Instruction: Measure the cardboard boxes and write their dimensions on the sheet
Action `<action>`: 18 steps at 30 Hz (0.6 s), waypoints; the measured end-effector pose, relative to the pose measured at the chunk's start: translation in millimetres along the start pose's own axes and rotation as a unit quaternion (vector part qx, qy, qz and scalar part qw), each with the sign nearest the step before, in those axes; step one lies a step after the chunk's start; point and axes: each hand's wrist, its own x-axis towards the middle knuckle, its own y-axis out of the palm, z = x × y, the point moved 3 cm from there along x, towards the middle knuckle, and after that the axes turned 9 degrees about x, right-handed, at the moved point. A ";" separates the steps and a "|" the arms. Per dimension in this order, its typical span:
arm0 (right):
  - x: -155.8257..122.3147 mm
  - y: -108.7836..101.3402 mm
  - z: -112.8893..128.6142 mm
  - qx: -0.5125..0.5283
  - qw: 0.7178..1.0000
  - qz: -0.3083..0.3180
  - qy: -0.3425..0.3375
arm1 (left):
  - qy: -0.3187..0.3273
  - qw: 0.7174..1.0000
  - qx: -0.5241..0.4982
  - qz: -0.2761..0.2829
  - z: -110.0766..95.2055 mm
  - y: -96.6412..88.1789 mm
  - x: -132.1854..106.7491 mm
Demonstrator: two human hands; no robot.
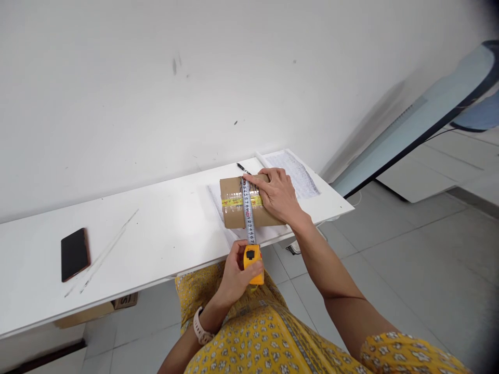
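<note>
A small brown cardboard box (233,213) with a yellow tape band lies on the white table (156,228), on top of a sheet of paper. My left hand (236,272) grips the yellow case of a tape measure (252,259) just off the table's near edge. Its blade (248,210) runs across the box to the far edge. My right hand (278,196) rests on the box's right part, with a fingertip pinning the blade's end at the far edge.
A black phone (74,254) lies at the table's left. A pen (242,167) and a printed sheet (298,174) lie behind the box. A cardboard box (97,310) sits under the table. A slanted panel (421,119) leans against the wall at right.
</note>
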 end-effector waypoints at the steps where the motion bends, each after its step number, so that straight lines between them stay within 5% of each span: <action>1: -0.1 0.1 0.2 0.000 1.000 0.001 0.001 | 0.002 1.000 0.000 0.000 0.7 -0.1 -0.1; 18: -3.3 -0.8 1.4 -0.007 1.000 0.000 -0.001 | 0.009 1.000 0.005 0.018 -1.4 -3.0 -5.9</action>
